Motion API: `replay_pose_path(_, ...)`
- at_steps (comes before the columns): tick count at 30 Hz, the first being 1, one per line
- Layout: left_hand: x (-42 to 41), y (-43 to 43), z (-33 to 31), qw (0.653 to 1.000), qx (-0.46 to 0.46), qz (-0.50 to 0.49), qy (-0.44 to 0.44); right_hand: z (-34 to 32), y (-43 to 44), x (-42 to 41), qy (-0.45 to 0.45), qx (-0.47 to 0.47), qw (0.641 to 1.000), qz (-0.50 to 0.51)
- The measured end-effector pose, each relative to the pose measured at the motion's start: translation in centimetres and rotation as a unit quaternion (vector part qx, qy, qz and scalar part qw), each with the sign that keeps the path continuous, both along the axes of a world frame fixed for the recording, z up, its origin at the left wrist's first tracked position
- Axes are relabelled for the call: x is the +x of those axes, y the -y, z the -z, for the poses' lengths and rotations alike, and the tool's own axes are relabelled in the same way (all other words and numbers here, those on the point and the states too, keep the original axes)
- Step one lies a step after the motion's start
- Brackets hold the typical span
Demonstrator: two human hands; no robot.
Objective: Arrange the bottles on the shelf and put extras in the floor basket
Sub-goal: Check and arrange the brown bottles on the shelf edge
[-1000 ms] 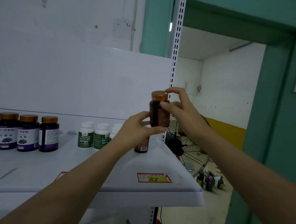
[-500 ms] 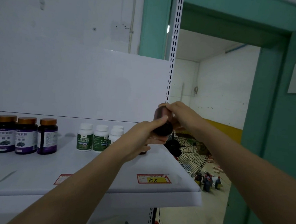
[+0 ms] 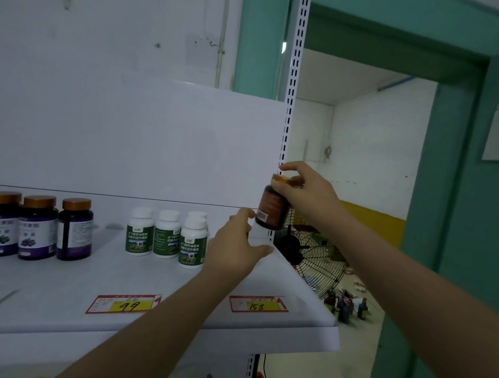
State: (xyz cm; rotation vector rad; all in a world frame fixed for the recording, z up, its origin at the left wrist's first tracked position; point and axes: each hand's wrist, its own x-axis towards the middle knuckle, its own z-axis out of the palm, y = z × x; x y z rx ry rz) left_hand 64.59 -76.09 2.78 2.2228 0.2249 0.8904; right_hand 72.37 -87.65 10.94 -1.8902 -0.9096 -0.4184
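A person's right hand (image 3: pixel 303 192) holds a brown bottle (image 3: pixel 271 207) by its gold cap, fingers pinched around the lid from above. The bottle hangs tilted in the air above the far right corner of a white shelf (image 3: pixel 60 303), close to the shelf's perforated upright post (image 3: pixel 291 103).

The main risk, as a judgement, is a drop. The grip is only on the cap, the bottle leans, and it sits right at the shelf's open right edge. If the fingers slip or the cap turns loose, the bottle could fall past the edge to the floor, where a wire fan (image 3: pixel 311 257) stands. It could also knock the post while being lowered.

The left hand (image 3: pixel 236 246) is below and to the left of the bottle, fingers spread and loosely curled, resting on or just above the shelf surface. It grasps nothing visible; whether it touches something behind it cannot be told.

Further left on the shelf stand four white bottles with green labels (image 3: pixel 166 236), and at the far left three dark purple bottles with gold caps (image 3: pixel 38 228). Two price tags lie at the near edge. No floor basket is in view.
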Motion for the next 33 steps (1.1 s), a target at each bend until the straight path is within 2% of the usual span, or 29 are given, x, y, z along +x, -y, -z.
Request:
replay_pose_path(3,-1.0,-1.2,0.8,0.986,0.138,-0.031,-0.089,0.1,-0.3,0.5,0.052,-0.032,0.998,0.024)
replay_pose_path(5,-1.8,-1.7,1.6,0.97,0.177,-0.053,-0.16,0.4,-0.6,1.1,0.06,-0.052,0.996,0.031)
replay_pose_path(8,-3.0,-2.3,2.8,0.918,0.276,-0.096,-0.269,1.1,-1.3,1.9,0.065,-0.078,0.994,0.032)
replay_pose_path(10,-3.6,-2.6,3.3,0.899,0.311,-0.098,-0.292,1.7,-1.9,2.4,0.06,-0.09,0.994,0.027)
replay_pose_path(14,-4.0,-2.7,3.7,0.86,0.398,-0.053,-0.314,2.7,-3.2,3.1,0.026,-0.088,0.996,0.012)
replay_pose_path(19,-4.2,-2.6,3.9,0.829,0.454,-0.055,-0.322,4.0,-4.1,4.1,0.004,-0.096,0.995,0.018)
replay_pose_path(33,-4.3,-2.6,4.4,0.826,0.465,-0.066,-0.311,7.6,-5.8,6.2,-0.011,-0.171,0.985,0.025)
